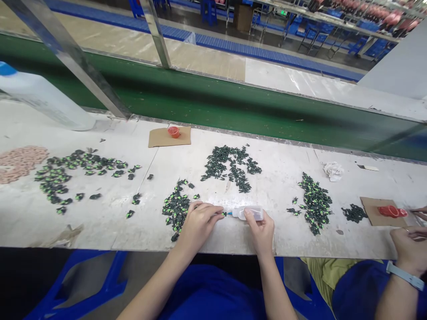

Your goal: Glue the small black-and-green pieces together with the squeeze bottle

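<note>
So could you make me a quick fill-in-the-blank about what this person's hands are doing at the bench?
1. The right hand holds a small clear ____ lying on its side.
2. The left hand pinches a small dark ____ at the blue nozzle.
3. A small red cup rests on a piece of ____.

Missing words: bottle; part; cardboard.

On the table [100, 231], 2 hands [230, 224] meet at the near edge, a squeeze bottle [251, 213] lying between them. Piles of small parts [230, 166] spread left, far and right; a conveyor [213, 104] runs behind.
</note>
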`<action>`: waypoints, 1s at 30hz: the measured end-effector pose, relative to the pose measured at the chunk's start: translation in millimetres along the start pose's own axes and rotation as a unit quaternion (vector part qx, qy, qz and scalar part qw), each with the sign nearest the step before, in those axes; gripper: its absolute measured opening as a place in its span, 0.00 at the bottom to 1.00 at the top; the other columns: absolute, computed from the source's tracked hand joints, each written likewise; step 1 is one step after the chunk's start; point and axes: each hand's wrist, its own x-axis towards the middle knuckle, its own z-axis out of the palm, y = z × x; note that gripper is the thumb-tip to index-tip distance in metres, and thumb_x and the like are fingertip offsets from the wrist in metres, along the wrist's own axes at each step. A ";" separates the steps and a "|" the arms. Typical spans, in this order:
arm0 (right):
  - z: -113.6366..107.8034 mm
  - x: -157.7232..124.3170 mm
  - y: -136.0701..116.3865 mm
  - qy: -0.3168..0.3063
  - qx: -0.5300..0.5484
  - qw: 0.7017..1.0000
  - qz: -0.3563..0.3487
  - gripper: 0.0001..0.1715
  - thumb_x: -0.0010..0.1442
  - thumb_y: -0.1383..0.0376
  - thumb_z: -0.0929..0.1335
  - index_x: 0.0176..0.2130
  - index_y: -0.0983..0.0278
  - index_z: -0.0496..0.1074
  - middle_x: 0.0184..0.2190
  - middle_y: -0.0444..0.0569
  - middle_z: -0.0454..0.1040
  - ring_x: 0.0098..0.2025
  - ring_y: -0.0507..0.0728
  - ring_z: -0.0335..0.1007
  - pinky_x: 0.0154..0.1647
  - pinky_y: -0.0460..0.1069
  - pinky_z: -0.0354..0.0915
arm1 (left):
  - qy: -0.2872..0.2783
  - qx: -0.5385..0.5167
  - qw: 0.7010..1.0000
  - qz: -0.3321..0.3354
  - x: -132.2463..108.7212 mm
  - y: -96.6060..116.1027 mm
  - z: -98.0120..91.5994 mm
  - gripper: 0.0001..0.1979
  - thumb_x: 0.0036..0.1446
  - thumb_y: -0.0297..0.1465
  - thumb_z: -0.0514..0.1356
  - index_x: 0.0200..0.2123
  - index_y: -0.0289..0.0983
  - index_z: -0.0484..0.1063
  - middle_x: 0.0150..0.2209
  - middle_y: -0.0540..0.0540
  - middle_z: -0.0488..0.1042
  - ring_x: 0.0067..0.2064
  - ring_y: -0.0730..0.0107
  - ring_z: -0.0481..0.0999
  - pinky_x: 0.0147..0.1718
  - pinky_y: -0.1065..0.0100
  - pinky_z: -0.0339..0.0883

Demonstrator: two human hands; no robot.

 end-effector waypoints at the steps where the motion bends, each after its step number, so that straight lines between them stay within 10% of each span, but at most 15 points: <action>1: -0.1 0.0 0.0 -0.001 0.001 1.000 0.002 0.17 0.52 0.53 0.71 0.26 0.65 0.76 0.23 0.48 0.76 0.27 0.56 0.70 0.28 0.49 0.66 | 0.002 0.001 1.000 0.001 -0.1 0.2 -0.1 0.04 0.59 0.28 0.61 0.34 0.41 0.76 0.33 0.50 0.83 0.35 0.65 0.80 0.44 0.59 0.63; 30: 0.1 -0.8 -0.5 -0.001 0.019 1.000 0.014 0.17 0.51 0.53 0.72 0.26 0.65 0.75 0.24 0.49 0.76 0.28 0.57 0.70 0.29 0.49 0.66 | -0.004 0.007 1.000 0.001 0.5 2.3 -2.6 0.04 0.59 0.28 0.61 0.34 0.42 0.76 0.33 0.50 0.83 0.36 0.65 0.80 0.45 0.58 0.62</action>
